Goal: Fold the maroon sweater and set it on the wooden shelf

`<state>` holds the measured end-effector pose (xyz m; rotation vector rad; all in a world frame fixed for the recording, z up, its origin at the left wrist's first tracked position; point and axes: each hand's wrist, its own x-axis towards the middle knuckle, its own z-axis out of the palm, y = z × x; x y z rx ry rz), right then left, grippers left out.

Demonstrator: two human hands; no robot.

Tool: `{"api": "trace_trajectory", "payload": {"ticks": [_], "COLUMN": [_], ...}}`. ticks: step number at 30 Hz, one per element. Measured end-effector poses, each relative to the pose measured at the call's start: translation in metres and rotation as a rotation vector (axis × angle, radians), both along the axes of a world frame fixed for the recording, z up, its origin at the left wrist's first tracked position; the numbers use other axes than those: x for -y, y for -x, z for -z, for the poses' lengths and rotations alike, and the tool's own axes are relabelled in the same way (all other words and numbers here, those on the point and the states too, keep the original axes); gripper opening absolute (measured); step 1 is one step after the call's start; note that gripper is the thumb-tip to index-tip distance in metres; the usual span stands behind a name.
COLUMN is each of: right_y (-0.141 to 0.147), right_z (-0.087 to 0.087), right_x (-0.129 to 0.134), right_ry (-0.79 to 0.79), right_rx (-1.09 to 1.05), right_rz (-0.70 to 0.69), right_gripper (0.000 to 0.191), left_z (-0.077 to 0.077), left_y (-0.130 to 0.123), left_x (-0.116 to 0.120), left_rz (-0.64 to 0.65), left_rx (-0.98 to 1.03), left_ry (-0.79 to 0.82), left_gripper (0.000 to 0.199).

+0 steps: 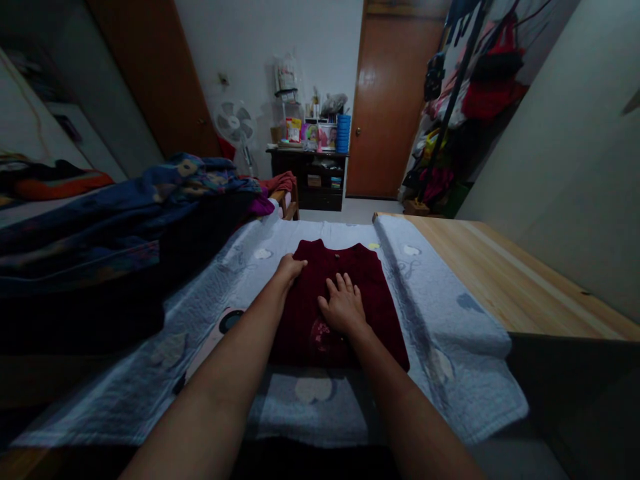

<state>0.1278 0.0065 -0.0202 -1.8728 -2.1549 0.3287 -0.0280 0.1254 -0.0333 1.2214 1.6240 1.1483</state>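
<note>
A dark red garment (370, 293) lies folded into a rough rectangle on a light blue-grey cloth with heart shapes (280, 407). Its neckline faces away from me, and a pink print shows low on its front. At the garment's upper left edge is my left hand (290, 268), thumb stretched toward the middle and the other fingers mostly hidden at the edge. My right hand (344, 303) rests flat on the garment's middle with its fingers spread. Partly behind my left forearm lies a pale flat object with a dark round part (231, 321).
Piled dark and blue patterned clothes (165, 207) lie at the left. A wooden board (480, 267) extends along the right. Farther back are a white fan (235, 123), a dark shelf unit (310, 180) and hanging bags (493, 93).
</note>
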Motion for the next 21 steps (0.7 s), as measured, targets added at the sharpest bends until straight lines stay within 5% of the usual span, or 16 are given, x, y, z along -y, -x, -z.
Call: {"api": "trace_trajectory", "payload": {"ticks": [7, 11, 15, 21], "right_y": [0.000, 0.001, 0.002, -0.001], "right_z": [0.000, 0.000, 0.000, 0.003], "right_x": [-0.001, -0.001, -0.001, -0.002], "right_ry": [0.012, 0.014, 0.018, 0.011], "right_rx": [-0.004, -0.001, 0.009, -0.017], "right_rz": [0.006, 0.000, 0.007, 0.000], "right_gripper": [0.062, 0.062, 0.063, 0.062], "left_z": [0.008, 0.000, -0.018, -0.006], "left_y": [0.002, -0.003, -0.026, -0.059], "left_x": [0.008, 0.015, 0.018, 0.027], "left_rz": [-0.041, -0.151, 0.039, 0.197], "left_rx": [-0.130, -0.518, -0.979, -1.018], "left_ry": [-0.023, -0.092, -0.153, -0.024], "left_gripper": [0.028, 0.039, 0.034, 0.049]}}
